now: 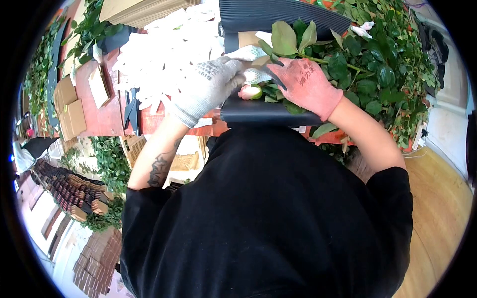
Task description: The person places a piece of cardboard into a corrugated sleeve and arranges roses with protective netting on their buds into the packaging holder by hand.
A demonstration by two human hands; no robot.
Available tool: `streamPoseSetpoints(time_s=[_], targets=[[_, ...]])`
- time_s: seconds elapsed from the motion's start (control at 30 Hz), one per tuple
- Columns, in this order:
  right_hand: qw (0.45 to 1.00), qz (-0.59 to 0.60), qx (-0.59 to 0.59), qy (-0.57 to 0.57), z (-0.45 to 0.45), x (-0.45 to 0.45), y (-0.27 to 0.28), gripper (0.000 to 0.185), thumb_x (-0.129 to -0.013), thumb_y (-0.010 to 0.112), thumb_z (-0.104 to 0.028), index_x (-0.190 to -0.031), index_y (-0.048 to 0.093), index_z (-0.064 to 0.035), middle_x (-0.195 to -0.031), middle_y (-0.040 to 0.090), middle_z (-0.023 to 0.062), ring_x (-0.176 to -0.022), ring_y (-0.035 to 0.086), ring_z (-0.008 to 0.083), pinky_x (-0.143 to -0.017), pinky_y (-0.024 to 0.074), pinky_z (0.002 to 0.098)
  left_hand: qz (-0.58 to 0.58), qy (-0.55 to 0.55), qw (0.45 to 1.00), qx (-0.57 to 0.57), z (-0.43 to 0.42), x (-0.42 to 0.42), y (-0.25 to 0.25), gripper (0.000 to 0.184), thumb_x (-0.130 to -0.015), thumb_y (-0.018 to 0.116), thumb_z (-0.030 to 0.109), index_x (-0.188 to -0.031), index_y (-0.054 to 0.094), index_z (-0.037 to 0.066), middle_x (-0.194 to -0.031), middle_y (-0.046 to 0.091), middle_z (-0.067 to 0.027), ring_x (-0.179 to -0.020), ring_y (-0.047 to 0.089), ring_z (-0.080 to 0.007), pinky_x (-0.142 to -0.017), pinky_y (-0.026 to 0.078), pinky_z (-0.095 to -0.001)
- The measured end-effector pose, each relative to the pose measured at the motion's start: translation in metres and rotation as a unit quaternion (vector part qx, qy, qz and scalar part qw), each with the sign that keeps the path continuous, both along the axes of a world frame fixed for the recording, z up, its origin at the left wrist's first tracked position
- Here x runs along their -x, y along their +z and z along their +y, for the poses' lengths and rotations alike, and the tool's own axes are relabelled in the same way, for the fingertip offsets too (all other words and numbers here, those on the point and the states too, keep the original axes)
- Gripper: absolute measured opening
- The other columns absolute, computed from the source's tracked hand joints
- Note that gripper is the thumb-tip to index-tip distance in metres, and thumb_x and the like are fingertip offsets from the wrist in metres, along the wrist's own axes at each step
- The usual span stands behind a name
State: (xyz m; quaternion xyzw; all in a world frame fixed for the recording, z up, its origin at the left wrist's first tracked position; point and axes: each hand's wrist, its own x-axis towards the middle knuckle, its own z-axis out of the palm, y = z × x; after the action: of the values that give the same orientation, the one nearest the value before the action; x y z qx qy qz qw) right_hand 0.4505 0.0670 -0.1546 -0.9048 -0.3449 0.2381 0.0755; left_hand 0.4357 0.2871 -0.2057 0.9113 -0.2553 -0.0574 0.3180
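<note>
My left hand (208, 84), in a whitish knit glove, is closed at a white mesh sleeve (251, 52) of the kind pulled over a flower head. My right hand (308, 87), in a pink glove with dark fingertips, is bent around the leafy rose stems just right of it. What exactly lies between its fingers is hidden. A pale pink rose (250, 92) rests below both hands, on a black ribbed mat (278, 113). Another white mesh sleeve (257, 75) sits between the hands. Large green leaves (284, 38) rise above my right hand.
A heap of white paper strips (159, 54) covers the red table (107, 118) at left, near dark-handled scissors (131, 111). Cut rose foliage (380, 74) is piled at right. Flat cardboard (72, 109) lies at far left, and stacked cardboard (139, 11) stands behind.
</note>
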Motion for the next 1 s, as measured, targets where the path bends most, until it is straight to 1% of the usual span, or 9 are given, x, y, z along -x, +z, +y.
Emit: streamPoseSetpoints(time_s=[0.03, 0.1, 0.23, 0.27, 0.33, 0.37, 0.43, 0.83, 1.0], targets=[[1.000, 0.002, -0.001, -0.002, -0.005, 0.002, -0.010, 0.049, -0.078, 0.063, -0.021, -0.124, 0.049, -0.0126, -0.119, 0.055, 0.0106, -0.101, 0.057, 0.0267, -0.088, 0.0442, 0.0398, 0.018, -0.016, 1.000, -0.010, 0.002, -0.002, 0.000, 0.020, -0.082, 0.064, 0.022, -0.096, 0.063, 0.007, -0.090, 0.062, -0.0115, -0.080, 0.062, -0.0279, -0.070, 0.048, -0.0355], [0.978, -0.130, -0.159, 0.035, -0.020, 0.003, -0.043, 0.049, -0.077, 0.063, -0.021, -0.123, 0.050, -0.0097, -0.117, 0.056, 0.0118, -0.101, 0.057, 0.0280, -0.089, 0.0447, 0.0399, 0.036, -0.014, 0.999, -0.023, 0.001, -0.004, 0.003, 0.019, -0.083, 0.063, 0.022, -0.095, 0.062, 0.007, -0.090, 0.062, -0.0117, -0.080, 0.062, -0.0284, -0.071, 0.048, -0.0362], [0.977, -0.101, -0.185, 0.037, -0.023, 0.001, -0.053, 0.053, -0.076, 0.065, -0.019, -0.125, 0.047, -0.0099, -0.115, 0.057, 0.0139, -0.101, 0.057, 0.0288, -0.088, 0.0458, 0.0404, 0.041, -0.003, 0.995, -0.088, -0.002, -0.001, 0.006, 0.018, -0.085, 0.060, 0.024, -0.092, 0.061, 0.007, -0.089, 0.062, -0.0122, -0.079, 0.062, -0.0296, -0.071, 0.048, -0.0373], [0.977, -0.100, -0.185, 0.036, -0.022, 0.003, -0.049, 0.053, -0.076, 0.065, -0.019, -0.125, 0.047, -0.0099, -0.115, 0.057, 0.0139, -0.101, 0.057, 0.0288, -0.088, 0.0458, 0.0404, 0.042, -0.004, 0.995, -0.088, -0.002, 0.000, 0.006, 0.018, -0.085, 0.060, 0.024, -0.092, 0.061, 0.007, -0.089, 0.062, -0.0122, -0.079, 0.062, -0.0296, -0.071, 0.048, -0.0373], [0.991, -0.123, -0.022, 0.037, -0.017, 0.006, -0.038, 0.052, -0.075, 0.066, -0.018, -0.124, 0.048, -0.0092, -0.114, 0.057, 0.0157, -0.100, 0.058, 0.0296, -0.087, 0.0468, 0.0406, 0.033, -0.002, 0.993, -0.113, -0.003, 0.000, 0.004, 0.019, -0.086, 0.059, 0.025, -0.090, 0.061, 0.007, -0.088, 0.061, -0.0122, -0.080, 0.062, -0.0300, -0.071, 0.048, -0.0378], [0.991, -0.124, -0.022, 0.037, -0.016, 0.005, -0.038, 0.052, -0.075, 0.066, -0.018, -0.124, 0.048, -0.0092, -0.114, 0.057, 0.0157, -0.100, 0.058, 0.0296, -0.087, 0.0468, 0.0406, 0.032, -0.002, 0.993, -0.113, -0.002, 0.000, 0.002, 0.019, -0.086, 0.059, 0.025, -0.090, 0.061, 0.007, -0.088, 0.061, -0.0122, -0.080, 0.062, -0.0300, -0.071, 0.048, -0.0378], [0.979, -0.183, -0.080, 0.040, -0.016, 0.005, -0.039, 0.036, -0.078, 0.055, -0.011, -0.114, 0.055, -0.0065, -0.094, 0.062, 0.0116, -0.091, 0.061, 0.0258, -0.077, 0.0501, 0.0367, 0.016, -0.028, 0.993, -0.115, 0.000, 0.000, -0.001, 0.018, -0.086, 0.058, 0.024, -0.090, 0.060, 0.006, -0.088, 0.061, -0.0126, -0.080, 0.062, -0.0303, -0.071, 0.048, -0.0380], [0.982, -0.174, -0.053, 0.041, -0.016, 0.003, -0.046, 0.038, -0.082, 0.050, -0.011, -0.120, 0.052, -0.0056, -0.084, 0.062, 0.0117, -0.082, 0.063, 0.0259, -0.072, 0.0502, 0.0361, -0.022, -0.045, 0.991, -0.127, 0.025, -0.003, 0.013, 0.011, -0.086, 0.057, 0.015, -0.088, 0.058, 0.004, -0.085, 0.059, -0.0136, -0.077, 0.060, -0.0311, -0.069, 0.047, -0.0378], [0.964, -0.250, -0.069, 0.062, -0.018, 0.006, -0.052, 0.036, -0.086, 0.046, -0.011, -0.120, 0.055, -0.0088, -0.085, 0.062, 0.0110, -0.081, 0.063, 0.0245, -0.071, 0.0501, 0.0358, 0.012, -0.002, 0.998, -0.058, 0.024, 0.001, 0.009, 0.038, -0.083, 0.063, 0.029, -0.111, 0.057, 0.003, -0.099, 0.059, -0.0155, -0.082, 0.061, -0.0326, -0.070, 0.050, -0.0392]])
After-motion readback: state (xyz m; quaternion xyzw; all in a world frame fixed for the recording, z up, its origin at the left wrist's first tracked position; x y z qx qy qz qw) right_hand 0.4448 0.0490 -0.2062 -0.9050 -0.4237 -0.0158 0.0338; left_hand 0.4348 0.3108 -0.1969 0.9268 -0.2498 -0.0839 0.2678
